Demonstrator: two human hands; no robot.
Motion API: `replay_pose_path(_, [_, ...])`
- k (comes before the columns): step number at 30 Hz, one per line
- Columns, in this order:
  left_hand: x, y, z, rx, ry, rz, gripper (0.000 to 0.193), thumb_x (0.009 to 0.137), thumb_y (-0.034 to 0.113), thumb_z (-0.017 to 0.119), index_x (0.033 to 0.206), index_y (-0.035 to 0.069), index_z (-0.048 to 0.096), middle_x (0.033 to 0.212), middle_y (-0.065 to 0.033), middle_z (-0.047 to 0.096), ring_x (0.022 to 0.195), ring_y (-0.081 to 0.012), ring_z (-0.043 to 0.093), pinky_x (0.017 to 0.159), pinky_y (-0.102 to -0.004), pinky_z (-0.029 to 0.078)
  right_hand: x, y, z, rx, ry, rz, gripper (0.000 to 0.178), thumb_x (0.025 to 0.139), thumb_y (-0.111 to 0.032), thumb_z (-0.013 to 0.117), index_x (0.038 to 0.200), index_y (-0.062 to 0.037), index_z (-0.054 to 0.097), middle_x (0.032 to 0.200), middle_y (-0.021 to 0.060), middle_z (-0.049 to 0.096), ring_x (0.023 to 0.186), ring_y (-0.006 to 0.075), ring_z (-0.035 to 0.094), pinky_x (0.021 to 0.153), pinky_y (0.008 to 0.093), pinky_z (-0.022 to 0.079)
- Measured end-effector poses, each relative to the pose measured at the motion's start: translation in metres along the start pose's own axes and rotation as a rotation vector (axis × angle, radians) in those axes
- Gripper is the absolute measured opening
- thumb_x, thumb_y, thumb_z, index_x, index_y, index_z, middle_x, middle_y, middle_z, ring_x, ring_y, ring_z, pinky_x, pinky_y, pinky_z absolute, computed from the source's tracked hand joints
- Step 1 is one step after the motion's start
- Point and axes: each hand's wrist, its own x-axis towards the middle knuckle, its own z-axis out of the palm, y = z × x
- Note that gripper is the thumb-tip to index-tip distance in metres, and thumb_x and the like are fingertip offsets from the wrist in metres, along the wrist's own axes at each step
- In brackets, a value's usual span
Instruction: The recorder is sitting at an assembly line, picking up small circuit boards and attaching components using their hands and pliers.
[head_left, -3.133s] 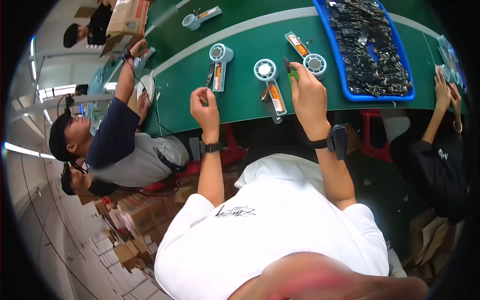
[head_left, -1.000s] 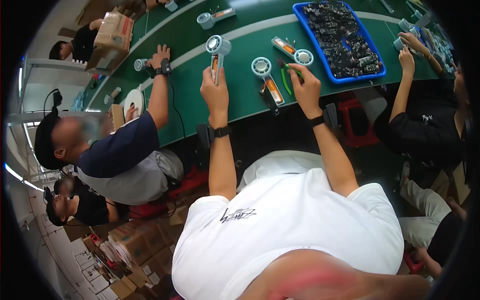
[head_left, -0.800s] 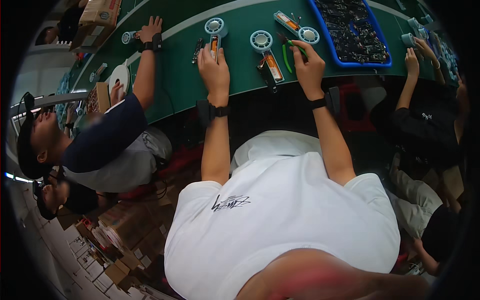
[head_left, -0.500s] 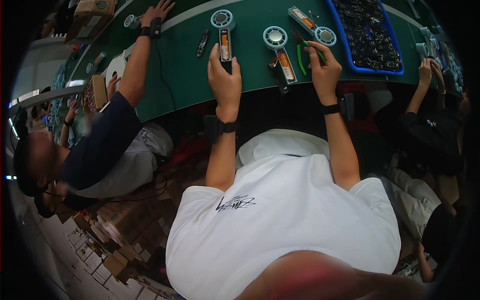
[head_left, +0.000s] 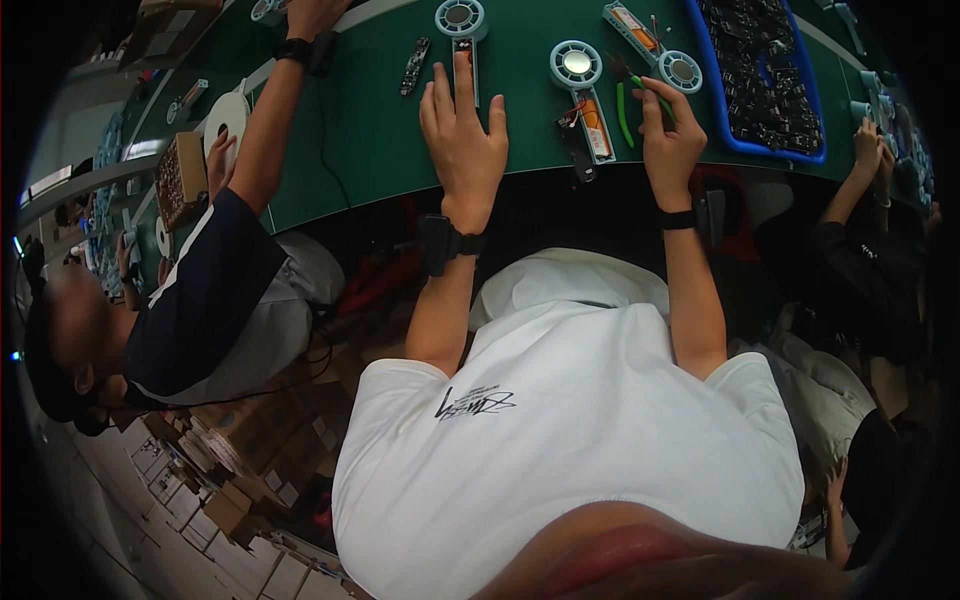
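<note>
My left hand (head_left: 466, 145) is open, its fingers stretched out over the lower end of a light blue handheld fan body (head_left: 461, 18) with an orange-wrapped battery in its handle. My right hand (head_left: 672, 140) is closed, thumb and fingers on one handle of green-handled cutting pliers (head_left: 624, 115). The pliers' handles are spread and the dark jaws point away from me. Between my hands a second fan body (head_left: 577, 64) lies with its battery, wires and a dark strip-shaped piece at its near end. A third fan body (head_left: 680, 72) lies just beyond my right hand.
A blue tray (head_left: 716, 105) full of small dark parts stands to the right. A narrow circuit board (head_left: 415, 66) lies left of the first fan. A co-worker's arm (head_left: 268, 130) reaches over the green table (head_left: 385, 150) at left; another person's hands (head_left: 872, 150) work at far right.
My left hand has turned and spread its fingers over the near fan's handle. My right hand stays at the pliers. The whole view has shifted slightly.
</note>
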Motion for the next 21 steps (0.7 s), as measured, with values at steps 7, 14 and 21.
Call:
replay_pose_path(7, [0.000, -0.008, -0.004, 0.085, -0.026, 0.003, 0.064, 0.101, 0.029, 0.067, 0.160, 0.012, 0.048, 0.152, -0.0246, 0.056, 0.139, -0.0461, 0.048, 0.121, -0.0546, 0.038, -0.001, -0.008, 0.007, -0.001, -0.033, 0.021, 0.020, 0.105, -0.010, 0.067, 0.122, -0.0060, 0.076, 0.105, 0.0087, 0.082, 0.079, 0.0064, 0.073, 0.060, 0.0205, 0.053])
replay_pose_path(14, [0.016, -0.003, -0.006, -0.023, -0.072, 0.068, 0.057, 0.101, 0.021, 0.067, 0.154, 0.003, 0.053, 0.153, -0.0197, 0.057, 0.133, -0.0427, 0.056, 0.115, -0.0531, 0.041, 0.005, -0.011, -0.004, -0.050, 0.001, -0.024, 0.023, 0.098, -0.007, 0.072, 0.120, -0.0041, 0.075, 0.103, 0.0130, 0.080, 0.096, 0.0185, 0.080, 0.075, 0.0292, 0.060])
replay_pose_path(21, [0.007, -0.001, 0.009, -0.024, -0.002, 0.054, 0.057, 0.106, 0.032, 0.061, 0.155, 0.004, 0.052, 0.156, -0.0256, 0.053, 0.138, -0.0452, 0.053, 0.115, -0.0542, 0.041, -0.005, -0.034, -0.049, 0.689, -0.100, 0.382, 0.024, 0.104, -0.012, 0.066, 0.126, -0.0035, 0.072, 0.114, 0.0114, 0.079, 0.078, 0.0142, 0.072, 0.066, 0.0274, 0.056])
